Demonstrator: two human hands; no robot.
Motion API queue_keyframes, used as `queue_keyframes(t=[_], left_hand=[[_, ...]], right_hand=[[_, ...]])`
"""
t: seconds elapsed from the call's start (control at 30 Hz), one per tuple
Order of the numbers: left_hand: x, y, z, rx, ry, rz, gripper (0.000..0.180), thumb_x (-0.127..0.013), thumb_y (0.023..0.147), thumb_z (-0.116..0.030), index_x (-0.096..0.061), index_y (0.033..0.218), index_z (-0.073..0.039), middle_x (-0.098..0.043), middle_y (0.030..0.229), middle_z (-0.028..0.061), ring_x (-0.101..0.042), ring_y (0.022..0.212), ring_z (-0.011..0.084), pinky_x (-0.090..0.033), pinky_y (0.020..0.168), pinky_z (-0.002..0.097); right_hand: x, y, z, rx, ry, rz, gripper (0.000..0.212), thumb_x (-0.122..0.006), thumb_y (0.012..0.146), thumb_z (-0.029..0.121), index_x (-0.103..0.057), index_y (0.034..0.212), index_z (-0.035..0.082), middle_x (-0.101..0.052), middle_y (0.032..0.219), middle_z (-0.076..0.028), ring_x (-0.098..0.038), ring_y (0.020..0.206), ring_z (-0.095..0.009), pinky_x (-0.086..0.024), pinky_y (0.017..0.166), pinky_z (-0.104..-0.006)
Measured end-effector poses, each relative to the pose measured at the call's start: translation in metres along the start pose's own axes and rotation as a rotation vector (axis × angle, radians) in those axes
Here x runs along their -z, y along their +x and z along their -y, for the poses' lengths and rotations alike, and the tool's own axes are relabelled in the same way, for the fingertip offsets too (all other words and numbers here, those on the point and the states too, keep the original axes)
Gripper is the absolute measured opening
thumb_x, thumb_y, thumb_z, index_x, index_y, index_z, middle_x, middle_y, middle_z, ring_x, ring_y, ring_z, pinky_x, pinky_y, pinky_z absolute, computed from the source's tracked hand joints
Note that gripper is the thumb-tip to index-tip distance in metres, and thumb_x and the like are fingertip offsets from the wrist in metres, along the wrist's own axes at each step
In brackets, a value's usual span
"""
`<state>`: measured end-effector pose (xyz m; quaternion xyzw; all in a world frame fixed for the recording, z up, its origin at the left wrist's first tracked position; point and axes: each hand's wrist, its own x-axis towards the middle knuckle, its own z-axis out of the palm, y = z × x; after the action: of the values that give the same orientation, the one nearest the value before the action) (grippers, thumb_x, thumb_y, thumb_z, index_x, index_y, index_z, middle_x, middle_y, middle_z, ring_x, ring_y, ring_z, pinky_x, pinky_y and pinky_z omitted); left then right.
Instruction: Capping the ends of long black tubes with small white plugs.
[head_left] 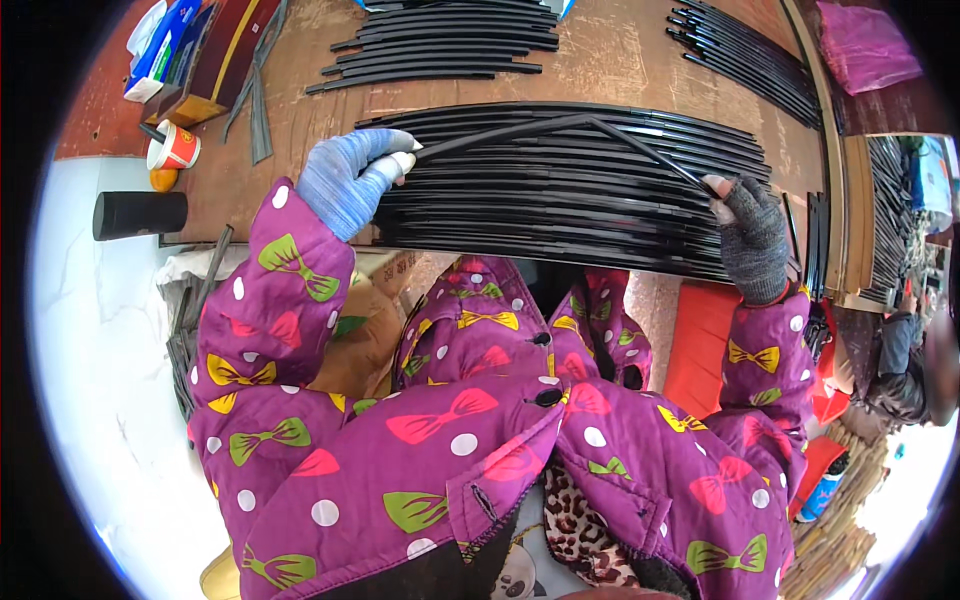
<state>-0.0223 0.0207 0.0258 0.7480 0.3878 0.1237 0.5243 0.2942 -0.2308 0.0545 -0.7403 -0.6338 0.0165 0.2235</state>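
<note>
My left hand [350,175], in a light blue knit glove with whitish fingertips, pinches the left end of a matte black flat strip or sleeve [500,133]. A thinner, glossy black rod [650,153] slants down from the strip's far end to my right hand [748,230]. That hand wears a dark grey glove with bare fingertips and pinches the rod's near end. Strip and rod meet at an angle; whether one is inside the other I cannot tell. Both pass above a wide layer of black rods [560,215] lying side by side along the table's near edge.
More black strips [440,50] lie at the back of the brown table [620,60], with another bundle of rods [745,65] at back right. On the left are a tissue box [165,45], a paper cup [175,147] and a black cylinder [140,215]. Another person [900,350] sits at right.
</note>
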Motion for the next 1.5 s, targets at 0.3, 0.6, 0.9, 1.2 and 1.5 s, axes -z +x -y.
queue_keyframes(t=[0.3,0.6,0.9,1.2,1.5], left_hand=[[-0.011,-0.001,-0.004,-0.479,0.501,-0.098,0.022,-0.064,0.068,-0.001,-0.06,0.09,0.001,-0.058,0.075,0.0106,-0.058,0.07,0.0217,-0.044,0.064,0.0281],[-0.028,0.0,-0.005,-0.376,0.388,0.056,0.017,-0.06,0.074,-0.003,-0.061,0.091,0.0,-0.06,0.075,0.0085,-0.057,0.068,0.0141,-0.044,0.061,0.0258],[-0.031,0.004,-0.004,-0.042,0.079,0.158,0.018,-0.057,0.078,-0.004,-0.06,0.096,-0.001,-0.06,0.072,0.0055,-0.054,0.062,0.0089,-0.044,0.058,0.0227],[-0.023,-0.009,-0.002,0.01,-0.067,0.213,0.018,-0.059,0.077,-0.008,-0.062,0.093,-0.001,-0.06,0.069,0.0049,-0.054,0.064,0.0083,-0.044,0.06,0.0224],[-0.025,-0.014,-0.005,-0.071,0.151,0.058,0.018,-0.065,0.071,-0.009,-0.063,0.087,0.0,-0.063,0.076,0.0128,-0.06,0.071,0.0182,-0.046,0.065,0.028]], right_hand=[[0.004,0.007,-0.007,0.034,0.039,0.076,0.025,-0.057,0.07,0.0,-0.061,0.095,0.006,-0.055,0.079,-0.012,-0.055,0.073,-0.027,-0.043,0.064,-0.0328],[-0.022,0.023,0.02,0.117,0.26,0.037,0.02,-0.059,0.074,0.007,-0.059,0.094,0.006,-0.058,0.085,-0.011,-0.057,0.078,-0.028,-0.046,0.067,-0.0333],[-0.023,0.036,0.029,0.186,-0.012,-0.148,0.034,-0.063,0.073,0.015,-0.056,0.106,0.01,-0.058,0.082,-0.01,-0.056,0.074,-0.024,-0.045,0.067,-0.0337],[0.01,-0.026,-0.041,-0.665,0.308,-0.331,0.029,-0.048,0.087,0.03,-0.057,0.101,0.006,-0.057,0.076,-0.005,-0.054,0.06,-0.011,-0.042,0.056,-0.0237],[-0.029,-0.034,-0.009,-0.533,1.01,-0.489,0.022,-0.048,0.088,0.021,-0.054,0.086,0.0,-0.041,0.055,0.001,-0.035,0.045,-0.007,-0.028,0.043,-0.0207]])
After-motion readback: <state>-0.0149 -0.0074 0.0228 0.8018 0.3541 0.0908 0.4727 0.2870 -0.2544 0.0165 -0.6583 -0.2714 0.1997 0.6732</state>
